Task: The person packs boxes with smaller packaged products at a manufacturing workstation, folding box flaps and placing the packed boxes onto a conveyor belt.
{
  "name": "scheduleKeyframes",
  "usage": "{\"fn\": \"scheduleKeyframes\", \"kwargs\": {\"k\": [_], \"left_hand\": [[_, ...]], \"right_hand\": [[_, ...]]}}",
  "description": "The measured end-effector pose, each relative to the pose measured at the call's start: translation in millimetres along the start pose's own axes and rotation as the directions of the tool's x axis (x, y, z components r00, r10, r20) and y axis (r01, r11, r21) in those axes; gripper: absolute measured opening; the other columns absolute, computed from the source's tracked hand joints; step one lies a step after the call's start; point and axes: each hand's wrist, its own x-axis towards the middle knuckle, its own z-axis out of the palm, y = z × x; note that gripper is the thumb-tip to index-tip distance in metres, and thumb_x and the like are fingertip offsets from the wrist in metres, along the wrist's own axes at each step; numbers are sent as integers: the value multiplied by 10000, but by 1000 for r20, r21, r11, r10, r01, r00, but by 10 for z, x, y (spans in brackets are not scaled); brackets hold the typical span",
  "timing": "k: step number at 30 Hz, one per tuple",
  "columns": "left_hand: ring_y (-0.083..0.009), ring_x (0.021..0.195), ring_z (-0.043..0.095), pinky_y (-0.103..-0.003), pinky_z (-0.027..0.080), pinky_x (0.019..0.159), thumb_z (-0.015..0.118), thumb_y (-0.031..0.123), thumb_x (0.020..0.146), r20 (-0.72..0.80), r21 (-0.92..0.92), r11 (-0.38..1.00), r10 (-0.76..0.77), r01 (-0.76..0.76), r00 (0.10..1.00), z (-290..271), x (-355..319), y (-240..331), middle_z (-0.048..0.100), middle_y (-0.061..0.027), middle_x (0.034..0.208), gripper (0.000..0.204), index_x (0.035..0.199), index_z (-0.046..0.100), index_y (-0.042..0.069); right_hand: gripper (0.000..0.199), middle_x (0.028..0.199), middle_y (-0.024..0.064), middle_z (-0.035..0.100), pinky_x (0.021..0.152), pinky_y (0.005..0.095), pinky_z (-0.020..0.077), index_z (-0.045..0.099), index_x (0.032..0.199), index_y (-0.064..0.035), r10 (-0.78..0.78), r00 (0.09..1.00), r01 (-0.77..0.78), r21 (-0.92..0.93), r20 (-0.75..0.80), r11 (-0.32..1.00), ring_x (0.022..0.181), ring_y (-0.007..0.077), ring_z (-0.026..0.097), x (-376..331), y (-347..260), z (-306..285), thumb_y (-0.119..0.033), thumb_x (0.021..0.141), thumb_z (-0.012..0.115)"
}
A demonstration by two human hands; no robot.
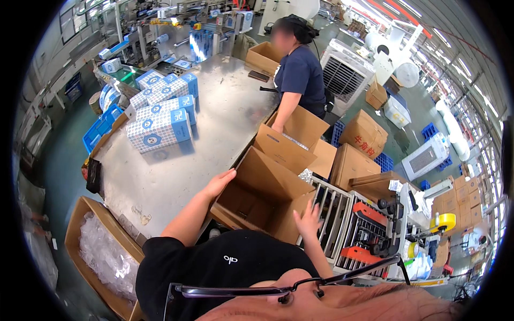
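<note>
An open, upright cardboard box (251, 204) stands in front of me, and nothing can be made out inside it. My left hand (220, 183) lies along its left rim, fingers stretched out and touching the cardboard. By the box's right side is my right hand (307, 220), its fingers spread with nothing in them and slightly blurred. Just beyond, a second open carton (284, 148) stands at the table's edge, with a co-worker's arm (288, 111) reaching into it. On the metal table (214, 107) to the left sit several blue-and-white printed packs (159, 131).
A carton of clear plastic bags (104, 257) stands at the lower left. To my right runs a roller conveyor with a red-and-black carton sealer (369, 224) and a yellow tape roll (445, 221). Closed cartons (364, 134) and an air cooler (347, 72) stand behind the co-worker.
</note>
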Motion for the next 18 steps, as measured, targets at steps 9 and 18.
{"fn": "scheduleKeyframes", "kwargs": {"k": [9,18], "left_hand": [[-199,872,670,-343,526,790,681,271,912,-271,49,964,-238,260,933,-754,-213,-321,712,-111,965,360,1116,684,-26],[-169,855,638,-323,495,782,670,362,914,-381,5,988,-143,157,913,-589,82,-623,704,-85,941,419,1108,692,-9]], "right_hand": [[964,1292,214,548,960,447,458,381,1422,-11,-387,853,406,-21,-349,914,1118,419,568,221,314,202,-220,616,866],[350,1001,146,680,870,376,505,589,1236,2,-657,551,438,492,515,753,981,277,653,-280,-177,480,-222,974,531]]}}
